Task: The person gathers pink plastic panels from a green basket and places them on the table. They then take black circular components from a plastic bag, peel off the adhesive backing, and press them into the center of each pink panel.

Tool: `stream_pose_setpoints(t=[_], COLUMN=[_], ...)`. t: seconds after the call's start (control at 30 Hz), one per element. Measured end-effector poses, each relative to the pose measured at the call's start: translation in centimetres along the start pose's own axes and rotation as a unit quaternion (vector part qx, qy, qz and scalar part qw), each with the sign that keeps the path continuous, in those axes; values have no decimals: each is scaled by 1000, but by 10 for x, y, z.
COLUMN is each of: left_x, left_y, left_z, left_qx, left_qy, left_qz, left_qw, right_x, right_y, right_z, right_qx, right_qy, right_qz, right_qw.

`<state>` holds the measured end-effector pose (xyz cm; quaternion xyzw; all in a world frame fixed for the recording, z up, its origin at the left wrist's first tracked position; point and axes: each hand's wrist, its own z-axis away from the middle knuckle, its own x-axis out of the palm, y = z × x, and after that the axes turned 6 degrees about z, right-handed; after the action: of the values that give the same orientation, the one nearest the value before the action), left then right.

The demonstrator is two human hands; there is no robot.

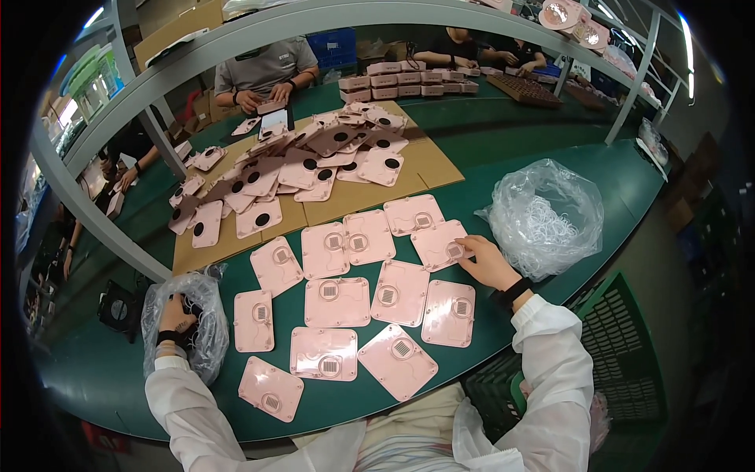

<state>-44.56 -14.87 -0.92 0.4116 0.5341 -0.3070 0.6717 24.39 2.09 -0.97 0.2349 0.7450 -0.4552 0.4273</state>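
My left hand [176, 316] reaches into a clear plastic bag [211, 334] at the left, which holds dark items I cannot make out. Its fingers are mostly hidden there. On the right, my right hand [489, 265] has thumb and fingers closed at the right edge of a pink plastic cover [431, 245], beside its round grille. Several similar pink covers [336, 302] lie spread over the green table in front of me, each with a raised ring and a slotted grille. A clear bag of white cords [550, 222] stands right of my right hand.
Beyond the spread covers, a heap of pink covers with black discs [303, 169] lies on cardboard [436, 169]. A grey metal frame [102, 212] crosses above the table. A green crate [621, 346] stands at the right. Co-workers [271, 71] sit across the table.
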Motion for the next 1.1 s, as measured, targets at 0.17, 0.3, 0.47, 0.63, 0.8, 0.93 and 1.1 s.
stream_pose_setpoints(t=[0.17,0.3,0.47,0.63,0.8,0.93,1.1], left_x=[2,-5,-33,-39,-27,-36,6], left_y=[-28,-21,45,13,51,144,242], left_z=[11,19,59,95,134,202,255], left_qx=[31,71,-154,-179,-130,-60,-46], left_qy=[123,234,157,84,-8,-77,-182], left_qz=[43,44,423,692,886,938,960], left_qw=[991,969,879,694,444,332,206], right_x=[7,3,-6,1,0,-25,-18], right_y=[-1,1,-1,-6,-14,-87,-183], right_z=[-4,1,6,-1,4,15,43], right_qx=[-24,-42,-10,-32,-64,-50,-114], right_qy=[-7,17,-23,-18,124,100,-131], right_qz=[1,12,-5,8,125,-75,-289], right_qw=[1000,999,1000,999,982,991,941])
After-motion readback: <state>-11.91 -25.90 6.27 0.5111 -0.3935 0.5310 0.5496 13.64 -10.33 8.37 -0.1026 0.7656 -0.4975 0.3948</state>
